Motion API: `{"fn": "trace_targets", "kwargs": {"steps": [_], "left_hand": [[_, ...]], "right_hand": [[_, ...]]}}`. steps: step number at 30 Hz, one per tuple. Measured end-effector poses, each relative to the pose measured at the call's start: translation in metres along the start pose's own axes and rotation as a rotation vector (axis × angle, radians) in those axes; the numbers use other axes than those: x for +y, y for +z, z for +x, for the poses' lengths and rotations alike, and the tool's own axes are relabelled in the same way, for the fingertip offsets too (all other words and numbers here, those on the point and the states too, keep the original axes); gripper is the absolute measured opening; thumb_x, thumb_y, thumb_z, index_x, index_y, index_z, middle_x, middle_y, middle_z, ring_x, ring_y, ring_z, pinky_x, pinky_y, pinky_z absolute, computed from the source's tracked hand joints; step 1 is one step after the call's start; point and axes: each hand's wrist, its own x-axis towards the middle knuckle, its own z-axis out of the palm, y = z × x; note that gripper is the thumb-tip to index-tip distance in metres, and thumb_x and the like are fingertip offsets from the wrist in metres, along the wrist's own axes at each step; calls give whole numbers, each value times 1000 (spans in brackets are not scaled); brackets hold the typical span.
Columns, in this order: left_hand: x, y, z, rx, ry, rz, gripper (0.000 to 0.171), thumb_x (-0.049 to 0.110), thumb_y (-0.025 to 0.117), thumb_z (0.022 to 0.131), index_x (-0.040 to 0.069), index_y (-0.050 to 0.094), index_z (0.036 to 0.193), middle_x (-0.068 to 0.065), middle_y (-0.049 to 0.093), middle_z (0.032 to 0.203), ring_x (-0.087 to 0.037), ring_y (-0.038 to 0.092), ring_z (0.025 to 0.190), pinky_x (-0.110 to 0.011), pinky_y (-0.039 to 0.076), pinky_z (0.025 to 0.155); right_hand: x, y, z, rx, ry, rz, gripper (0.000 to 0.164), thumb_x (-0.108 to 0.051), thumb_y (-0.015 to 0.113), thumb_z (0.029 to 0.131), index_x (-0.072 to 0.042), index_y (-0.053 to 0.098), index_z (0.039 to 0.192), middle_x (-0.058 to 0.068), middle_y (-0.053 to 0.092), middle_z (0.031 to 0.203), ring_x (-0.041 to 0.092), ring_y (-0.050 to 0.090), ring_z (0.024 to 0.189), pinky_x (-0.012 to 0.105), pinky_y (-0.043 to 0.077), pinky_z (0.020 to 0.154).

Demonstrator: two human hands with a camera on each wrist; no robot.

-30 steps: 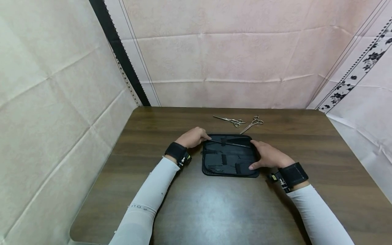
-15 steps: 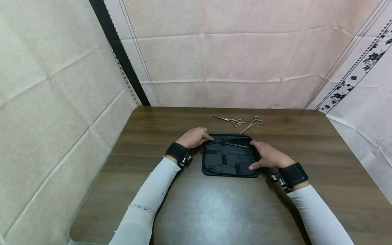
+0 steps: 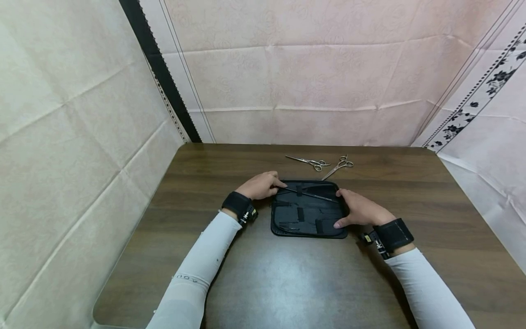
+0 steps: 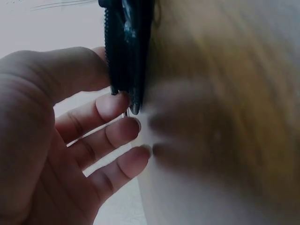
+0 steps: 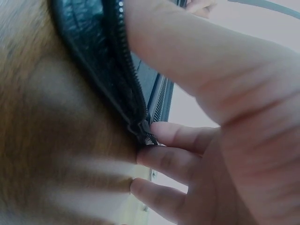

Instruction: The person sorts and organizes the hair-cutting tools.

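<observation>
A black zip case [image 3: 289, 213] lies unfolded on the table, its inside fitted with straps and pockets. My left hand [image 3: 261, 185] is at its upper left corner, thumb and index finger pinching the end of a thin dark rod [image 3: 316, 196]. The rod slants across the upper half of the case, passing at a dark strap [image 3: 299, 189]. My right hand [image 3: 363, 208] grips the case's right edge, thumb on the inside near the lower corner, fingers along the rim. In the right wrist view the zipper teeth [image 5: 133, 77] run beside that thumb.
Two pairs of silver scissors lie behind the case: one pair [image 3: 310, 161] points left, the other pair [image 3: 339, 167] has its tips at the case's back edge. The wooden table [image 3: 197, 183] reaches back to a hanging pale cloth [image 3: 308, 91].
My left hand has shifted slightly right. The rod's right end has swung a little toward the front. My right index fingertip has moved slightly; the case has stayed in place.
</observation>
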Motion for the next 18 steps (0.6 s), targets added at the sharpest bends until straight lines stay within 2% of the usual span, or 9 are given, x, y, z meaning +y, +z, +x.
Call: {"fn": "trace_targets", "kwargs": {"steps": [8, 14, 18], "left_hand": [[-2, 3, 2, 18, -33, -16, 37, 12, 59, 106, 20, 67, 140, -2, 54, 104, -17, 47, 84, -27, 40, 73], [-2, 3, 4, 32, -17, -39, 34, 8, 59, 105, 11, 67, 138, -5, 60, 124, -17, 59, 110, -32, 51, 95], [-4, 4, 5, 42, 6, -55, 29, 4, 59, 105, 10, 72, 130, -5, 61, 122, -19, 60, 116, -33, 52, 100]], "right_hand": [[-2, 0, -1, -9, -2, 16, 93, -43, 91, 78, 7, 45, 142, 33, 50, 146, 45, 51, 133, 63, 41, 111], [-2, -1, -1, -6, 4, 26, 96, -42, 91, 78, 7, 42, 144, 34, 48, 148, 46, 49, 136, 63, 40, 112], [-1, -1, 0, -5, -8, 36, 100, -41, 91, 79, 7, 38, 148, 35, 44, 152, 47, 47, 139, 64, 39, 113]]}}
